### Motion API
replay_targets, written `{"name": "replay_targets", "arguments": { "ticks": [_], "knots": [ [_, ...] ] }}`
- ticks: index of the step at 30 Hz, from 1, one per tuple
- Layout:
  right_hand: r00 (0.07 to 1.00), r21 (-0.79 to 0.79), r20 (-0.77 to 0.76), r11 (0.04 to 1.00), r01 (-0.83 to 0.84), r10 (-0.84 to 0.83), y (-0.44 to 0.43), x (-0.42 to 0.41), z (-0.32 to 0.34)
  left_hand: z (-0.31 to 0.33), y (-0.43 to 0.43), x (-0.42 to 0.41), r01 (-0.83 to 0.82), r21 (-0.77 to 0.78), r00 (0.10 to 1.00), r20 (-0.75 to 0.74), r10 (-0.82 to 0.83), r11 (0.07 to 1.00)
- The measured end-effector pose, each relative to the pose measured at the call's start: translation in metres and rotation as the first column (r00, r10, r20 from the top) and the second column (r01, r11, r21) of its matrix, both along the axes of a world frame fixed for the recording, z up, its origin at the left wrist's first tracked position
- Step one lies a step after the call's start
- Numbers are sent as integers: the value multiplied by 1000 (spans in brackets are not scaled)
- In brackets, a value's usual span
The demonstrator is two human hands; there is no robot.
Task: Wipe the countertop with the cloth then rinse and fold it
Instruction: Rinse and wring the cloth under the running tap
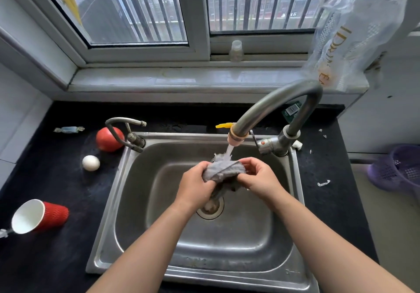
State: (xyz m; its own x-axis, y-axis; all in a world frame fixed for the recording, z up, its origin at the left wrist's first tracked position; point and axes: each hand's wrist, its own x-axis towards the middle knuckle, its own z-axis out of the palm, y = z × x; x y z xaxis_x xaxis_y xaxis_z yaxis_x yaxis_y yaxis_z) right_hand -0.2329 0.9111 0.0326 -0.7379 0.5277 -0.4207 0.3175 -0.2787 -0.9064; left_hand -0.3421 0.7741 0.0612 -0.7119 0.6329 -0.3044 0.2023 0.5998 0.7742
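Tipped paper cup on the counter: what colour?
Red outside, white inside; head view shows it.

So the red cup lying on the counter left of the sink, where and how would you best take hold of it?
The cup lies on its side, open mouth facing left and base pointing right toward the sink. I would come from above and close around the ribbed red wall near the middle. A pinch at the thin white rim would probably crush it. Both hands are busy with the cloth, so one must let go first.

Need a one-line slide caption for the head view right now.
Both hands, left hand and right hand, wring the grey cloth under the running faucet over the steel sink.
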Motion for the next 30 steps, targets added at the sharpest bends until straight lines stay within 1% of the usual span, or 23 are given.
{"name": "replay_targets", "arguments": {
  "ticks": [2, 3, 5, 7, 11, 13, 15, 17, 20, 22, 23, 24, 26, 28, 29, 30],
  "knots": [
    [1000, -65, 1, 998, -27, 27, -6, 2, -3, 2, 2, -4, -8, -16, 999, -43, 8, 1000],
    [999, -62, -6, 997, -38, 38, -8, 3, -4, 3, 3, -6, 20, -37, 998, -58, -22, 999],
    [998, 29, -6, 998, -62, 62, -7, 3, -4, 2, 2, -7, 64, -73, 996, -52, -68, 995],
    [991, 107, -2, 986, -130, 131, -3, 1, -2, 2, -1, -5, 59, -63, 998, -1, -59, 996],
    [957, 254, 95, 923, -289, 274, -4, -4, -4, 7, -1, -1, 48, 42, 997, 60, -51, 998],
    [959, 259, 101, 924, -281, 263, -7, -7, -8, 13, 1, -3, 35, 112, 996, 82, -44, 993],
    [972, 219, 117, 949, -227, 205, -6, -9, -14, 17, -1, -8, 33, 129, 996, 73, -43, 991],
    [980, 185, 136, 969, -166, 142, -3, -8, -16, 16, -8, -15, 13, 82, 999, 34, -16, 997],
    [996, 119, 58, 990, -78, 71, -4, -9, -7, 5, -22, -23, -3, -86, 1000, -5, 3, 996],
    [997, 101, 7, 992, -79, 79, -7, -10, 2, -4, -25, -23, 56, -197, 998, 15, -54, 979],
    [995, 95, -13, 991, -96, 98, -9, -11, 7, -7, -25, -21, 96, -210, 995, 37, -90, 973],
    [993, 90, -33, 989, -113, 116, -11, -13, 10, -9, -23, -19, 134, -192, 991, 49, -127, 972],
    [988, 90, -50, 986, -138, 143, -14, -15, 16, -9, -17, -12, 192, -98, 980, 66, -186, 976],
    [986, 89, -46, 984, -153, 158, -14, -15, 19, -8, -10, -7, 183, 23, 974, 132, -185, 983],
    [986, 79, -47, 985, -154, 158, -13, -14, 20, -8, -6, -5, 166, 65, 972, 155, -175, 984],
    [987, 59, -53, 987, -151, 154, -12, -13, 20, -8, -3, -4, 154, 81, 975, 148, -165, 985]
  ]
}}
